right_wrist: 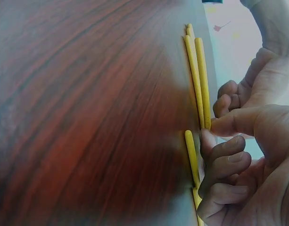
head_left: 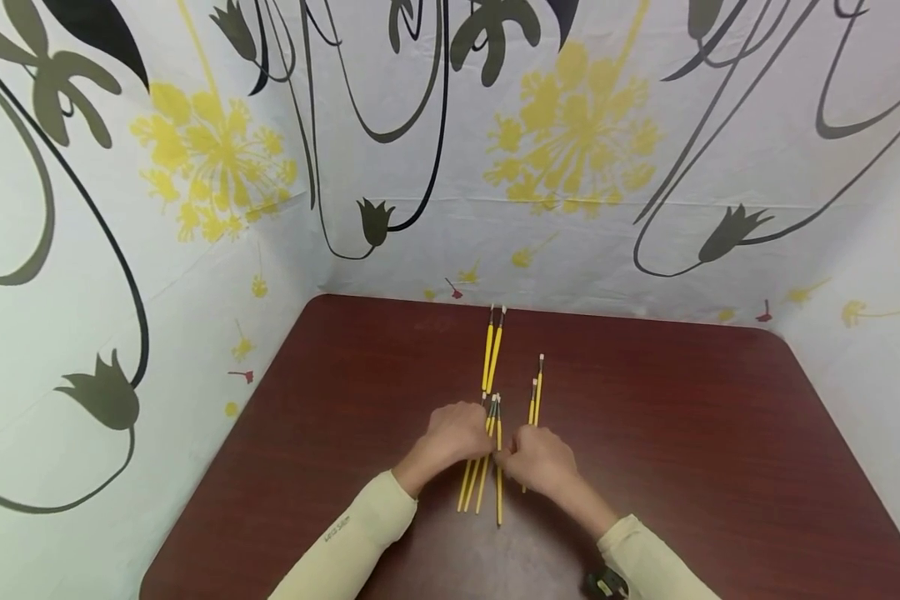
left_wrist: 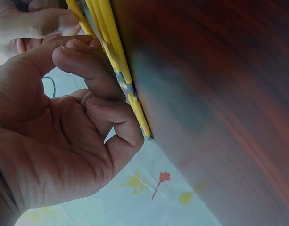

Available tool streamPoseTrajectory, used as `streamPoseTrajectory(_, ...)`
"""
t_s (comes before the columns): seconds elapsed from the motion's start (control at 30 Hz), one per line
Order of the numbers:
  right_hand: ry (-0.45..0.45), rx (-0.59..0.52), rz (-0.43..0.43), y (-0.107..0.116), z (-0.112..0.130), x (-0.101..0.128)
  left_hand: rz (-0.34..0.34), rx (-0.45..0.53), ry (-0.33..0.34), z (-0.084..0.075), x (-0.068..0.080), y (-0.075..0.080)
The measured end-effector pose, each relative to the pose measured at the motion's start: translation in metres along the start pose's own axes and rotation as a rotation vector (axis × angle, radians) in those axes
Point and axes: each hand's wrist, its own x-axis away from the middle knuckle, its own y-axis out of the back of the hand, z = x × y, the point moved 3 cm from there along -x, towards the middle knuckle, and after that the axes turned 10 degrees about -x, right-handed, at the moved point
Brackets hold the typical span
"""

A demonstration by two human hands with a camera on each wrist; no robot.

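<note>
Desk (head_left: 682,467): dark red-brown wood grain, rounded far corners. Walls (head_left: 450,208): white sheeting on three sides beyond the fingers, printed with yellow dandelion heads, black looping stems, olive tulip shapes, small red sprigs. Light: even, soft.

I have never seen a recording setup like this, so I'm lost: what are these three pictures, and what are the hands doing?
No machine here: a person works with two bare hands. The wide picture comes from a camera on the head, looking down at a dark reddish-brown wooden table ringed by a white flower-printed cloth backdrop. The other two come from cameras on each wrist, very close up.

On the table lie thin yellow paintbrushes with grey metal collars. One pair lies farther back, another pair on the right.

The left hand curls its fingers against a nearer bundle of brushes. The right hand pinches brush handles at the fingertips.
</note>
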Motion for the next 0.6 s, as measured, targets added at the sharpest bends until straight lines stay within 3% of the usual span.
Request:
streamPoseTrajectory(0.4,0.028,0.006,-0.005,-0.0035,0.0004,-0.001,-0.011,0.023,0.006,-0.0019,-0.0039,0.0064)
streamPoseTrajectory(0.6,0.057,-0.024,0.017,0.0025,-0.0005,-0.002,-0.092,0.081,-0.033,-0.0029,-0.0058,0.0089)
